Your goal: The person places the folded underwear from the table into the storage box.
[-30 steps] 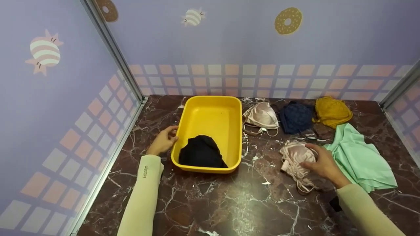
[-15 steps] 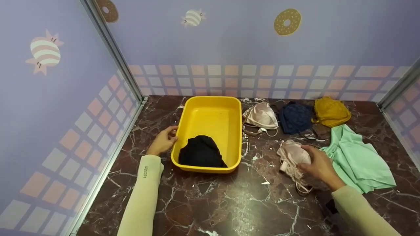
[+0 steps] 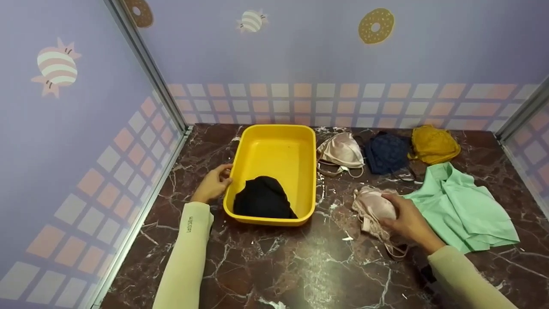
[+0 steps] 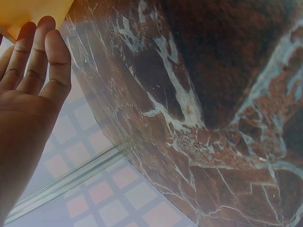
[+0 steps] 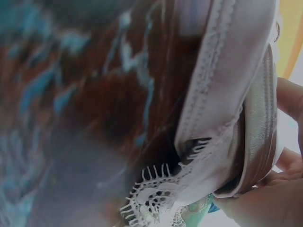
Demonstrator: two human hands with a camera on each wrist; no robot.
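Observation:
My right hand grips a pale pink lace-trimmed bra, with thumb and fingers around its cup. In the right wrist view, the satin fabric and lace edge of the bra fill the middle, with part of the hand behind it. Across the counter, my left hand rests against the left wall of a yellow plastic basin. The left wrist view shows the fingers extended, their tips touching the basin. Inside the basin's near end lies a folded black garment.
Along the back lie a champagne satin bra, a navy bra and a mustard bra. A mint-green garment spreads beside my right hand. Patterned panels enclose the dark marbled counter.
My right hand has shifted left with the pale pink bra in its grip. The mint-green garment's near-left part has been drawn slightly left. The left hand and basin stay put.

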